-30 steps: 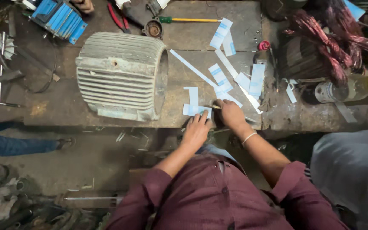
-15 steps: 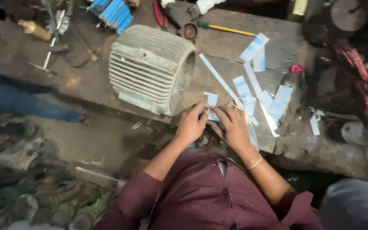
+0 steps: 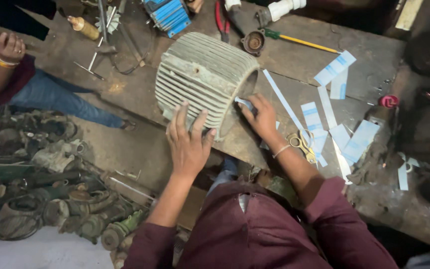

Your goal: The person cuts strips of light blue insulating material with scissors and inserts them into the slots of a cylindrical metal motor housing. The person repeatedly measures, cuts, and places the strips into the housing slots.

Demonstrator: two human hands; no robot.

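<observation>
A large ribbed grey motor housing lies on its side on the worn wooden bench. My left hand rests flat with spread fingers on the housing's near ribs. At the housing's open end my right hand pinches a small blue-white paper strip. Yellow-handled scissors lie just right of my right wrist, among several cut blue-white paper strips.
Another person's arm and blue-trousered leg are at far left. Old motor parts pile up on the floor below. A blue box, pliers, a screwdriver and a red roll sit on the bench.
Both hands left the strips near the bench edge. My left hand moved onto the housing's ribs; my right carried a strip to its open end. The scissors now lie on the bench.
</observation>
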